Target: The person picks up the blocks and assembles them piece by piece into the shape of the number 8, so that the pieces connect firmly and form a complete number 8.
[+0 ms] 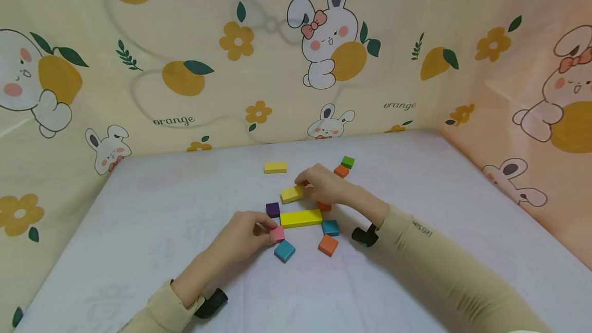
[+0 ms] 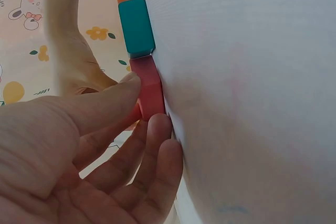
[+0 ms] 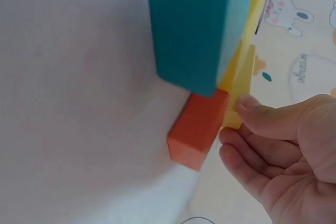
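Note:
Thumb and fingers of my left hand (image 1: pixel 245 235) pinch a pink block (image 1: pixel 278 234), which looks red in the left wrist view. It sits beside the near left end of a long yellow block (image 1: pixel 300 218), with a teal block (image 1: pixel 284 251) at its near corner. Farther back, my right hand (image 1: pixel 326 186) pinches the right end of a pale yellow block (image 1: pixel 290 195), seen edge-on in the right wrist view. An orange block (image 3: pixel 197 129) lies just below that hand. A dark purple block (image 1: pixel 273 210) stands at the long block's far left end.
Another teal block (image 1: pixel 330 227) and an orange block (image 1: pixel 328 245) lie near the long block's right end. At the back are a pale yellow block (image 1: pixel 275 167), an orange block (image 1: pixel 341 170) and a green block (image 1: pixel 348 162). A printed cloth wall (image 1: pixel 277 81) rises behind the white table (image 1: pixel 162 209).

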Motion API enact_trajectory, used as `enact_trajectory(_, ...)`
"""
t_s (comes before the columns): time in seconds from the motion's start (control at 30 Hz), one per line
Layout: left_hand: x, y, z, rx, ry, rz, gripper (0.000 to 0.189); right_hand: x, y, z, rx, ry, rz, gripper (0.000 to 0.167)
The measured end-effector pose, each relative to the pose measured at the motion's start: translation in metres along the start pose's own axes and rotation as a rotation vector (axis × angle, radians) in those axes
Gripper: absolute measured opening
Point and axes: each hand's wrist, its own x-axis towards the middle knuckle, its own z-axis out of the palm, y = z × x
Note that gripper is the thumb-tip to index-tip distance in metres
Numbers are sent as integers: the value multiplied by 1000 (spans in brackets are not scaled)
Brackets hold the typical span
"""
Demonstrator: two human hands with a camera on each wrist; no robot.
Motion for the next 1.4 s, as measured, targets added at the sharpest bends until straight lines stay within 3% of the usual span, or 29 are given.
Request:
enact_trajectory(0.37, 1, 1, -1, 23, 7, -33, 20, -15, -2, -13, 7, 82, -61, 27)
enact_trajectory(0.57, 2, 2, -1, 24, 11, -17, 18, -49, -14, -18, 58, 147, -47, 29)
enact_trajectory(0.77, 2, 3, 0, 33, 7, -17, 19, -86, -24, -18, 88, 183, -87, 32)
enact_trajectory(1.03, 1, 3, 0, 44, 20, -20, 19, -113, -38, 6, 89, 129, -88, 31)
enact_trajectory(1.4, 0, 0, 0, 49, 18, -19, 19, -117, -54, 19, 39, 21, -116, 30)
